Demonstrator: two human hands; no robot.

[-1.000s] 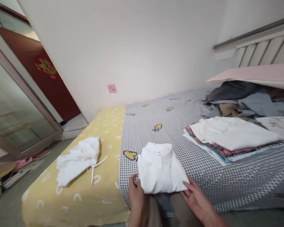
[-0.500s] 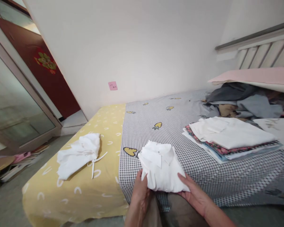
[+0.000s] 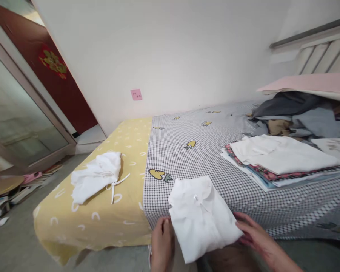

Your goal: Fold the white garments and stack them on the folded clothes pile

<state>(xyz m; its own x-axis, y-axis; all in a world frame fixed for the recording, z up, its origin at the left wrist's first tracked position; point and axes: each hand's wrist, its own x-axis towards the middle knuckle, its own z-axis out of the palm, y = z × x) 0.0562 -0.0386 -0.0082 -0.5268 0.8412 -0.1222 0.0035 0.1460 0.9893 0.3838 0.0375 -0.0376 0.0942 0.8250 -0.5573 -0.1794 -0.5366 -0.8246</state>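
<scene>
A folded white collared shirt [image 3: 202,219] lies tilted at the bed's front edge, its lower part over my lap, with a small shiny detail below the collar. My right hand [image 3: 251,234] grips the shirt's right edge, thumb on top and fingers beneath. Close beside its left edge, my left hand [image 3: 162,241] is closed with the fingers curled; whether it pinches any cloth is hidden. To the left, a crumpled white garment [image 3: 97,175] with thin ties lies on the yellow cloth. On the right sits a stack of folded clothes [image 3: 283,155], a white piece on top.
The bed has a yellow cover [image 3: 102,226] at left and a checked sheet [image 3: 172,143] beside it. A heap of dark clothes [image 3: 294,109] lies at the back right under a pink board [image 3: 314,85]. Low piles [image 3: 19,189] stand on the floor at left.
The white shirt has turned and tipped, its bottom edge now lower and nearer me. My left hand has slid off its front to beside its left edge; the right hand has moved right with it.
</scene>
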